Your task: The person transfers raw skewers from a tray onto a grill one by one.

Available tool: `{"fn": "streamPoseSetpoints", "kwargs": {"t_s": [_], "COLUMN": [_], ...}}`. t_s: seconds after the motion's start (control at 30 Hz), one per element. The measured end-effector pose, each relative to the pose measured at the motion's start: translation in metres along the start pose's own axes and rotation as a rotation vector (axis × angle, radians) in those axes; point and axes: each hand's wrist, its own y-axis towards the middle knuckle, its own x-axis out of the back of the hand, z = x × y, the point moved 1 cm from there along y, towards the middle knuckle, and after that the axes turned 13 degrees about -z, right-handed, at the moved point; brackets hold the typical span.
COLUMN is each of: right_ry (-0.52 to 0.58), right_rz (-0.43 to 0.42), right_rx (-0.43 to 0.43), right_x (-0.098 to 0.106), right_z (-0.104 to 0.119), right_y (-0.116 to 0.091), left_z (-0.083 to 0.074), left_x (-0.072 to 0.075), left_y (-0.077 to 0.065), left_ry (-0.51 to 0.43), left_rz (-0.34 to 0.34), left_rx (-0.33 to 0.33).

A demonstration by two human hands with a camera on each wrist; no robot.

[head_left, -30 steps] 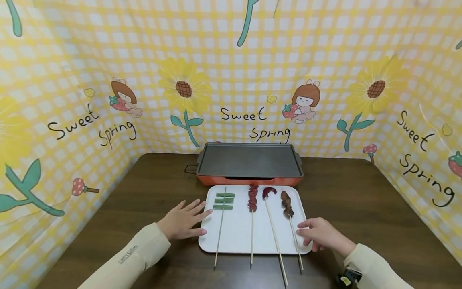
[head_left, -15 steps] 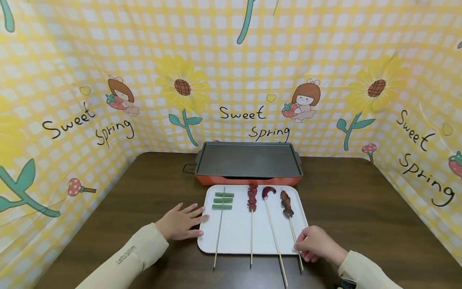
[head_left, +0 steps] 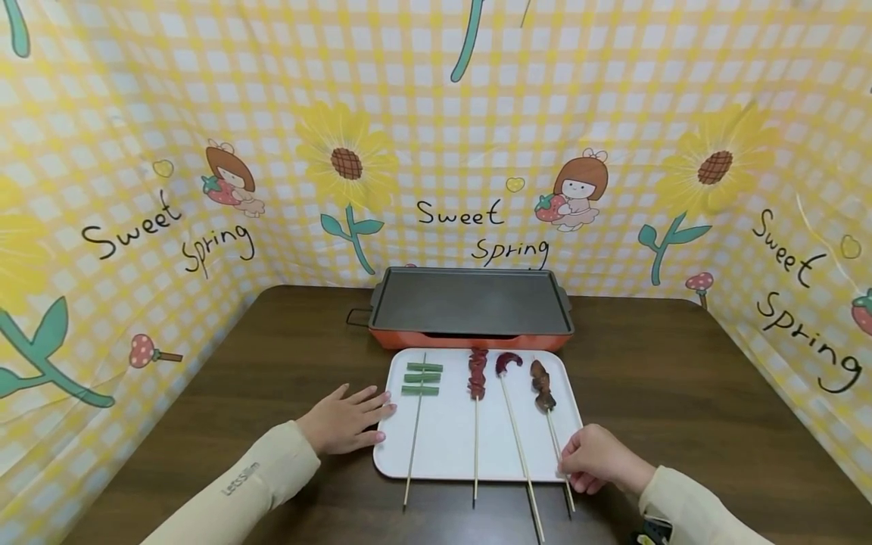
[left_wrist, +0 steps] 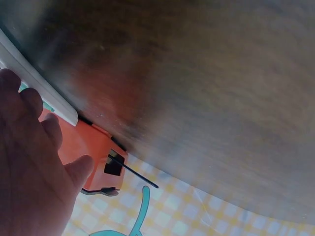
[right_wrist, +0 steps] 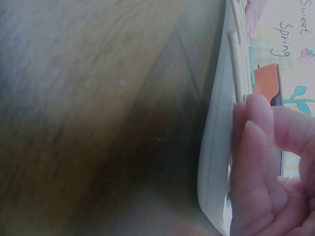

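On the white tray (head_left: 450, 446) lie a green vegetable skewer (head_left: 422, 378), a red meat skewer (head_left: 478, 375), a skewer with a dark red curled piece (head_left: 508, 363) and a brown meat skewer (head_left: 542, 387). Their sticks jut over the tray's near edge. With thumb and fingers my right hand (head_left: 602, 460) pinches the brown meat skewer's stick at the tray's near right corner; in the right wrist view, a pale stick (right_wrist: 237, 69) meets the fingertips. Fingers spread, my left hand (head_left: 341, 422) touches the tray's left rim.
Behind the tray stands an orange electric griddle (head_left: 470, 303) with a dark flat plate. A thin black wire handle (head_left: 357, 317) sticks out at its left. The brown wooden table (head_left: 654, 371) is backed by a yellow checked cloth (head_left: 450, 144).
The right hand has moved left and nearer from the tray's right rim, and its fingers have closed on the brown meat skewer's stick. The left hand stays at the left rim.
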Motion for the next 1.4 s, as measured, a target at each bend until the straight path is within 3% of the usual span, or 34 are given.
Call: {"fn": "streamPoseSetpoints", "kwargs": {"t_s": [0.5, 0.83, 1.07, 1.2, 1.4], "right_ry": [0.164, 0.127, 0.086, 0.071, 0.076], "right_rz": [0.033, 0.021, -0.004, -0.014, -0.067], "right_rx": [-0.015, 0.055, 0.153, 0.155, 0.134], "right_x": [-0.005, -0.006, 0.001, 0.008, 0.017], "right_z": [-0.001, 0.003, 0.021, 0.034, 0.048], "right_y": [-0.001, -0.008, -0.009, -0.003, 0.016], "left_z": [0.001, 0.0, -0.007, -0.01, -0.01], "left_x": [-0.002, -0.004, 0.003, 0.005, 0.004], "left_y": [0.002, 0.002, -0.001, -0.001, 0.002], "left_ry": [0.007, 0.07, 0.146, 0.178, 0.136], "left_rz": [0.005, 0.006, 0.028, 0.01, 0.005], "left_rx": [-0.004, -0.007, 0.015, 0.008, 0.02]}}
